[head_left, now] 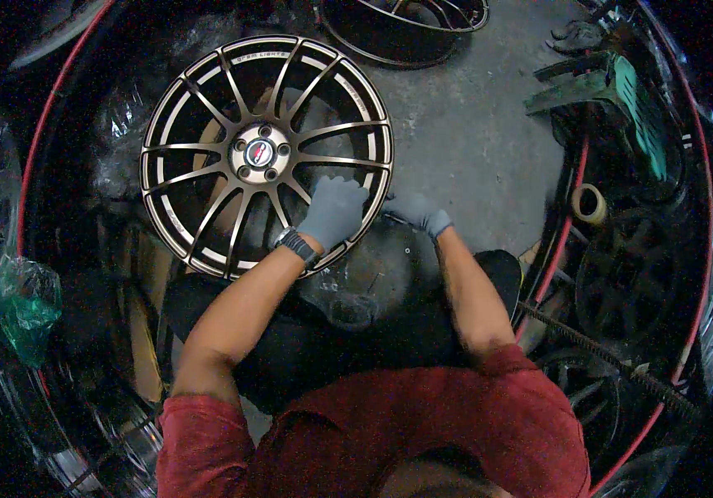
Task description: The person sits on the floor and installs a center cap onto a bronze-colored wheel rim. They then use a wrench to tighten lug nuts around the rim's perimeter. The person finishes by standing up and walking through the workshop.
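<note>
A bronze multi-spoke alloy wheel point(261, 152) lies face up in front of me, slightly left, with bolt holes around a red and white centre cap. My left hand point(336, 212), in a grey glove with a dark watch at the wrist, is closed over the wheel's near right edge, fingers curled. Just outside that edge is my right hand point(419, 213), also gloved in grey. Its fingers are closed around something slim and dark that pokes out toward the rim. Glove and shadow hide what kind of thing it is.
Another dark wheel point(356, 37) sits at the far edge. To the right are a green plastic piece point(639, 116), a tape roll point(590, 205), a long ribbed rod point(605, 353) and a dark wheel point(630, 266). Crumpled green-tinted plastic point(24, 303) lies at left. Grey floor point(473, 141) surrounds the wheel's right side.
</note>
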Motion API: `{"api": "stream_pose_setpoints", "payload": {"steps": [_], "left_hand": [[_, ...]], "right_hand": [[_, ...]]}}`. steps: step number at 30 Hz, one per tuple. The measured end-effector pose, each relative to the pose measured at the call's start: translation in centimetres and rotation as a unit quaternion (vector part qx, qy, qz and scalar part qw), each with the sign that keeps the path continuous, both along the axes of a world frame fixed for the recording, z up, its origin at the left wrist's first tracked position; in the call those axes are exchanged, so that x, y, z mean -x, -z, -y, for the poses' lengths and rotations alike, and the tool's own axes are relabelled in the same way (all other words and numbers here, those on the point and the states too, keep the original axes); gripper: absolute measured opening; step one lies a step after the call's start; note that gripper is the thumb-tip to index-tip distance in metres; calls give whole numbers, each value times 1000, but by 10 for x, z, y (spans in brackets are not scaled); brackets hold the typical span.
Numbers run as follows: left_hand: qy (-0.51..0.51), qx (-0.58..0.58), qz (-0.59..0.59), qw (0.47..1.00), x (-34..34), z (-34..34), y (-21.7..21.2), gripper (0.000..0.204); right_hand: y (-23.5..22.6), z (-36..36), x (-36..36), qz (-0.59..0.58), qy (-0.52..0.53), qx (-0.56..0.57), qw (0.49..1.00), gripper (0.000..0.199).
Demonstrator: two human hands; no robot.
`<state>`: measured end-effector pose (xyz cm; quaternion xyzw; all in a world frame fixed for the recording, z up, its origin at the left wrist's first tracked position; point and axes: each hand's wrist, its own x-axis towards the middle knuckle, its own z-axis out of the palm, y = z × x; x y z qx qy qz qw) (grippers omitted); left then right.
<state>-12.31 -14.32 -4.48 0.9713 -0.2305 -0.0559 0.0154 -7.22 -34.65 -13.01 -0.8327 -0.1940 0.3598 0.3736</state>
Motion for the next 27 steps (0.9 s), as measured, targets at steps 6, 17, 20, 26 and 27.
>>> {"api": "stream_pose_setpoints", "payload": {"steps": [6,17,20,26,27], "left_hand": [[2,7,5,1000,0,-2,3,20],[-2,58,45,997,2,0,1,11],[-17,-8,-28,999,1,1,-2,27],[2,51,55,997,4,0,-3,11],[2,40,49,998,3,0,-3,13]], "right_hand": [[0,-9,-8,75,-33,26,996,44],[64,-48,82,-230,319,-373,840,30],[83,-54,84,-189,343,-357,848,34],[68,-47,85,-223,338,-312,859,33],[59,-41,80,-249,320,-309,860,33]]}}
